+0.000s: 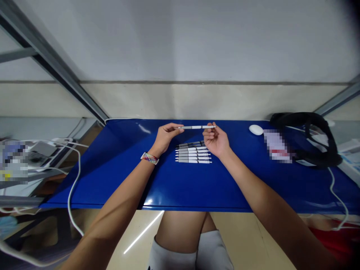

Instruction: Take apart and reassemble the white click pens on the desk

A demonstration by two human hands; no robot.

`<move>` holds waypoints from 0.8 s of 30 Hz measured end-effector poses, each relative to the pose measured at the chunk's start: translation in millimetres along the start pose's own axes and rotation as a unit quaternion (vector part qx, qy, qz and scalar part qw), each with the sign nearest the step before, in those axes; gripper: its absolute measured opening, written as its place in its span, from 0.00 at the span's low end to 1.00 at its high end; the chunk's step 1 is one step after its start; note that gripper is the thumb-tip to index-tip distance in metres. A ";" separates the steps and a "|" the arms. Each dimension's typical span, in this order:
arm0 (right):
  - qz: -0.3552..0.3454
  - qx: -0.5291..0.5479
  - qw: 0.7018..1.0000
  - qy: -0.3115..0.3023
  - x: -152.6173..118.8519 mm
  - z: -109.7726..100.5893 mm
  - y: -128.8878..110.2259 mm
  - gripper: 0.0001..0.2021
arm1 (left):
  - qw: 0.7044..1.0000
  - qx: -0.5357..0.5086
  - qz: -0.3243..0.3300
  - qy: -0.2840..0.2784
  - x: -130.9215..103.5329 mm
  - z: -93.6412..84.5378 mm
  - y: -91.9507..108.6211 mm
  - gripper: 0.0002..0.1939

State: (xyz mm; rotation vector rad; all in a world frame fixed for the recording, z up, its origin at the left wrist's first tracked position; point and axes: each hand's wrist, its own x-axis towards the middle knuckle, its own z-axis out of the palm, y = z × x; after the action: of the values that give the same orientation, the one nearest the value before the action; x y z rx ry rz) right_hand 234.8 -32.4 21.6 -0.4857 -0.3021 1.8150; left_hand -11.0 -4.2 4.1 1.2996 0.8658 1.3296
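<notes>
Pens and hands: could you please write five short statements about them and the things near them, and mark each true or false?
1. The left hand and right hand hold the same pen. True.
2. The wristband is on the right wrist. False: the wristband is on the left wrist.
3. The other pens lie side by side on the blue table. True.
4. The held pen stands upright. False: it is roughly level.
5. The table is red. False: it is blue.

1 white oval object near black headgear
</notes>
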 end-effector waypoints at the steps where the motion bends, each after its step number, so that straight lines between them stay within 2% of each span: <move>1: 0.001 0.008 1.000 0.002 0.1 -0.3 -0.3 0.09 | 1.000 -0.001 0.000 -0.001 0.0 0.0 0.1 0.16; 4: 0.007 0.030 1.000 0.003 -0.5 -0.1 -1.5 0.11 | 1.000 -0.005 -0.001 0.004 0.0 0.3 1.0 0.16; 9: -0.004 -0.005 1.000 -0.004 0.1 0.4 0.4 0.04 | 1.000 -0.007 -0.004 0.015 0.1 0.3 1.2 0.16; 17: 0.000 0.019 1.000 -0.002 0.0 1.4 1.7 0.08 | 1.000 -0.027 0.001 0.011 1.4 -1.4 0.2 0.15; 24: -0.006 0.002 1.000 -0.015 -0.7 -1.8 1.4 0.09 | 1.000 -0.008 0.001 0.019 1.5 -1.0 1.4 0.17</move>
State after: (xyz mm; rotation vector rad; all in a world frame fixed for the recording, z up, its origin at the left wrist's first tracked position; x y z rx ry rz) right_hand 234.6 -33.6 19.6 -0.4523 -0.3211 1.8117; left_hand -12.1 -2.9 5.6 1.2670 0.8781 1.3635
